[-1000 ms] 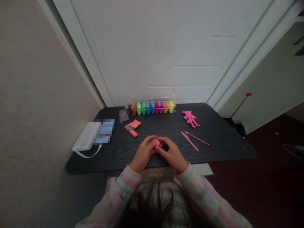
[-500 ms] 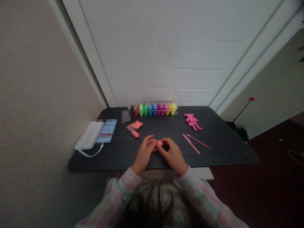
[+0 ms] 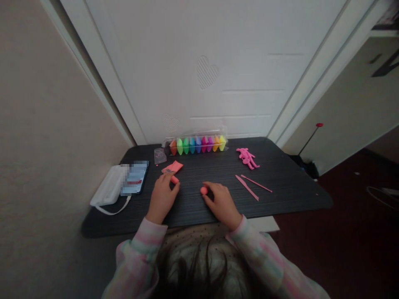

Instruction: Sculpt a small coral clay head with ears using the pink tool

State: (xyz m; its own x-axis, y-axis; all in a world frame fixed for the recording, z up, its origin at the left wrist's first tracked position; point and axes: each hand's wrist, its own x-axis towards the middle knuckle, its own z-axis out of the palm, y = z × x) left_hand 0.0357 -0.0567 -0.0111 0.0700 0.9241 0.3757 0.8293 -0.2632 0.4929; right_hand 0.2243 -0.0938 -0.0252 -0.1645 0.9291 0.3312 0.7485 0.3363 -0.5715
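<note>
A small coral-pink clay ball [image 3: 203, 190] sits between the thumb and fingertips of my right hand [image 3: 223, 204], low over the table's middle. My left hand [image 3: 162, 198] reaches over a small coral clay lump [image 3: 174, 180], its thumb and fingers apart around it; the fingertips partly cover the lump's left end. Just beyond lies a coral clay packet [image 3: 173, 167], its wrapper partly hidden by my left fingers. Two pink modelling tools, a flat knife [image 3: 247, 188] and a thin stick [image 3: 256, 183], lie to the right of my right hand.
On the dark table [image 3: 193, 211], a clear pack of colourful clay [image 3: 198, 145] lies along the back, beside a small clear plastic container [image 3: 160, 156]. Pink figure-shaped pieces [image 3: 247, 158] are at the back right. A phone [image 3: 135, 177] and white cabled device [image 3: 109, 185] occupy the left.
My left hand has left the clay ball and moved left to the coral lump. My right hand keeps the ball. The view has shifted slightly.
</note>
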